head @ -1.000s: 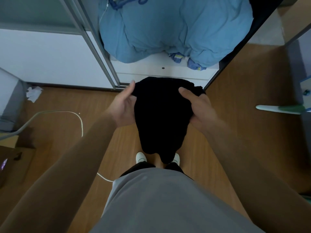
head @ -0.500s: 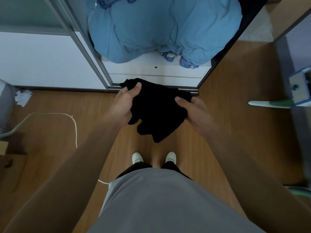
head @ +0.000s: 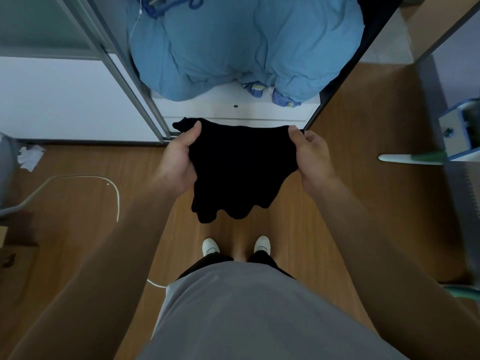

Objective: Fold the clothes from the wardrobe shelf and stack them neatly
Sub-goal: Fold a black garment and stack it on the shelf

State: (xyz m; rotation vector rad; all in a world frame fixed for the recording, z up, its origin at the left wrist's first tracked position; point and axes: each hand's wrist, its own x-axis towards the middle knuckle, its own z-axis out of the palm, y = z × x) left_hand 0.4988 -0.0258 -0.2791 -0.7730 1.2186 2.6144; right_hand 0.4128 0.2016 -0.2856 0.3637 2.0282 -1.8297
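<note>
A black garment [head: 241, 170] hangs in the air in front of me, above the wooden floor and my white shoes. My left hand [head: 179, 159] grips its upper left edge, thumb on top. My right hand [head: 309, 157] grips its upper right edge the same way. The cloth is stretched between the two hands and its lower edge hangs in loose folds. Behind it stands the open wardrobe, with a big light-blue bundle of bedding [head: 244, 42] lying on the white shelf [head: 233, 110].
The wardrobe's sliding-door frame [head: 130, 81] runs up at the left. A white cable [head: 114, 188] curves over the floor at the left, near crumpled paper [head: 30, 157]. A green-and-white handle [head: 410, 158] and a blue box [head: 457, 131] are at the right.
My hands have moved apart and spread the black garment wide; one second ago it hung long and narrow between them. The view has shifted slightly.
</note>
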